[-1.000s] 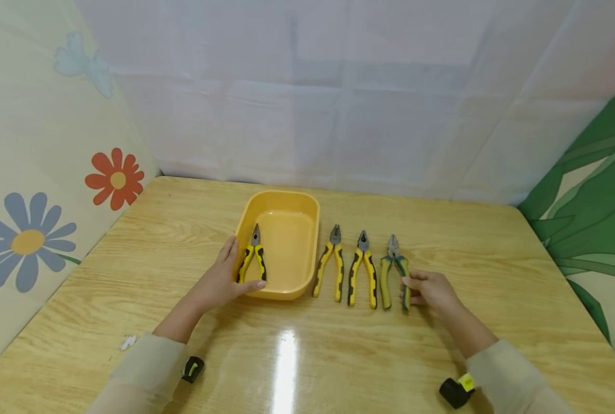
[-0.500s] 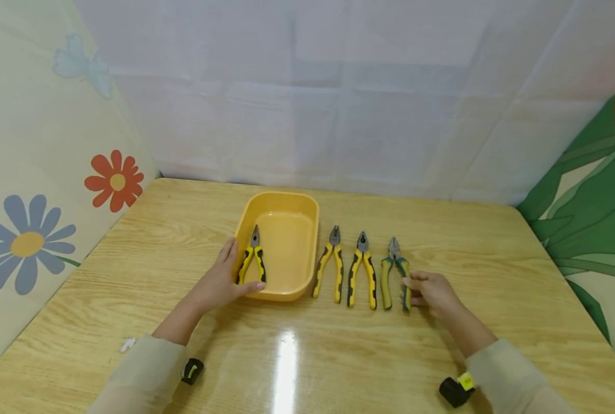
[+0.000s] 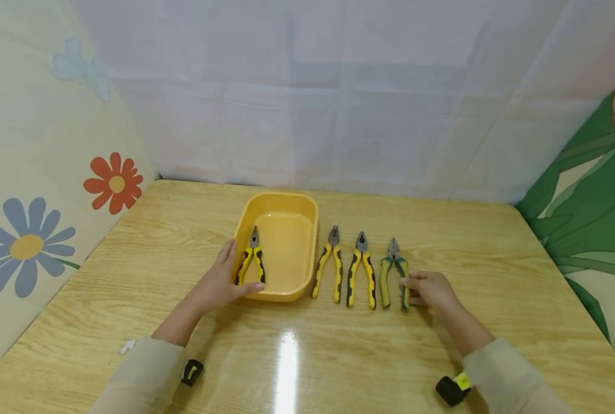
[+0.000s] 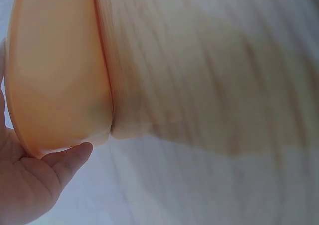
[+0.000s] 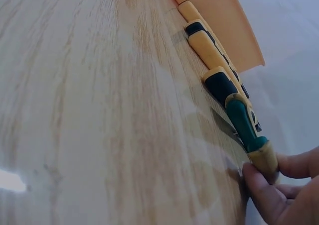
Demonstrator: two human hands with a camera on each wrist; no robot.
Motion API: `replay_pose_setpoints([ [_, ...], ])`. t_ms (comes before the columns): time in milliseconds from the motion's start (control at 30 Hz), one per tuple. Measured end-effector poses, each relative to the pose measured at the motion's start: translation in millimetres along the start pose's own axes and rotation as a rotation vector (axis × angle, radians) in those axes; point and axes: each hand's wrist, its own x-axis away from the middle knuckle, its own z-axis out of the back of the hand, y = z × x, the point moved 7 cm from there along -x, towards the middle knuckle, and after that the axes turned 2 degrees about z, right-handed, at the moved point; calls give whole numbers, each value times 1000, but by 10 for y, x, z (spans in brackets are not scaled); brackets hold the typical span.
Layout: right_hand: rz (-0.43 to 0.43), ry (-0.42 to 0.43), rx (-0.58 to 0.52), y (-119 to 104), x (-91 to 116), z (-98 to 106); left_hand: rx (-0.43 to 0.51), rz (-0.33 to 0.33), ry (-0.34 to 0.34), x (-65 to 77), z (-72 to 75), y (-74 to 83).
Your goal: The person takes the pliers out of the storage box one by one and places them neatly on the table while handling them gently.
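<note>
My left hand grips the near left corner of a yellow plastic bin, thumb at the front rim and fingers along the left wall. Inside the bin, at its left, lie long-nose pliers with yellow-and-black handles. To the right of the bin, my right hand pinches the right handle of green-and-yellow pliers, which lie spread on the table. In the right wrist view, thumb and fingers close on that handle's end. Two pairs of yellow-and-black combination pliers lie between the bin and these pliers.
The wood-grain table runs back to a white cloth wall. Small black devices with yellow marks, one beside the left sleeve and one beside the right, show low in the head view. A white scrap lies at the left.
The head view has shifted slightly. Both hands keep their places on the bin and the green-and-yellow pliers, and the pliers lie as before.
</note>
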Motion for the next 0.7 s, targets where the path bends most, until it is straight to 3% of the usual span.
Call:
replay_pose_setpoints([
  [400, 27, 112, 40, -39, 12, 61, -10, 4, 8, 0, 0, -6],
  [700, 46, 141, 115, -53, 4, 75, 9, 15, -5, -1, -4, -14],
])
